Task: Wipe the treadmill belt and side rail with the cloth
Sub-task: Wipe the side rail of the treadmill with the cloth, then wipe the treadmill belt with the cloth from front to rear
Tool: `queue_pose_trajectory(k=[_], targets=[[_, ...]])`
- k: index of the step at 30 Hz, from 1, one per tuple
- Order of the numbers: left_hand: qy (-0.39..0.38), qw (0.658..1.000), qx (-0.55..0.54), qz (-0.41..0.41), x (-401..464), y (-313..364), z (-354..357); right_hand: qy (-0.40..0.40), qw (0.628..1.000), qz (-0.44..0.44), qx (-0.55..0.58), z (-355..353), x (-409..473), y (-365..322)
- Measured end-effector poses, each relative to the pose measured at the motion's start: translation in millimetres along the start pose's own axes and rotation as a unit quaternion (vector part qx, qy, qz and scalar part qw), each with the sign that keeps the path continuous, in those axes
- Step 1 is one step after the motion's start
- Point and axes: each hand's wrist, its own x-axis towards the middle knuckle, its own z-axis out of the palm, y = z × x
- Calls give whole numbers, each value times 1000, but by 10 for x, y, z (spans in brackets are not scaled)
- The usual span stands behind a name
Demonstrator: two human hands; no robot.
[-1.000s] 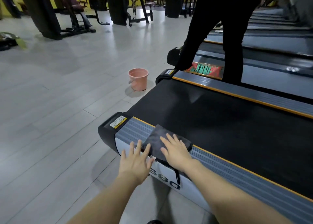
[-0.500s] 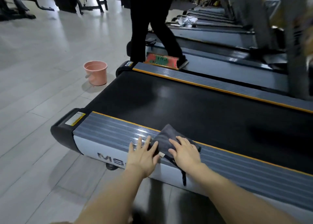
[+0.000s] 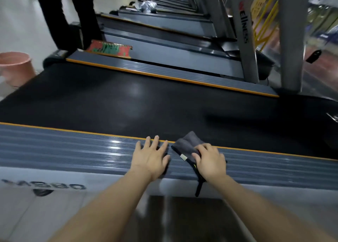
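A dark grey cloth (image 3: 186,142) lies on the near side rail (image 3: 73,146), a ribbed grey strip with an orange edge; one corner reaches onto the black belt (image 3: 146,102). My right hand (image 3: 210,161) presses down on the cloth, its fingers bent over it. My left hand (image 3: 151,155) rests flat on the bare rail just left of the cloth, fingers spread. A black strap from the cloth hangs over the rail's outer edge.
A pink bucket (image 3: 16,67) stands on the floor at the belt's far left end. A person in black trousers (image 3: 64,22) stands beyond the far rail (image 3: 164,71) by a red and green brush (image 3: 109,50). Grey uprights (image 3: 245,31) and more treadmills fill the right and back.
Both hands and the cloth have slid to the right along the near rail, away from its end cap. The left hand now lies apart from the cloth.
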Motion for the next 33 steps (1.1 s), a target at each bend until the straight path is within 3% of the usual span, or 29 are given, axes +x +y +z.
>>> queue_pose_trajectory(k=[10,18,25,33], targets=[[26,995,-80,46,1234,1806,76,57,990,119,42,-224,173,1754],[31,992,-83,86,1457,2886,-51,123,967,196,106,-758,153,2901],[55,994,-54,80,1898,3204,-155,173,960,185,121,-724,637,3251],[50,997,-10,62,2351,2946,-244,151,970,130,138,-664,1379,3071]])
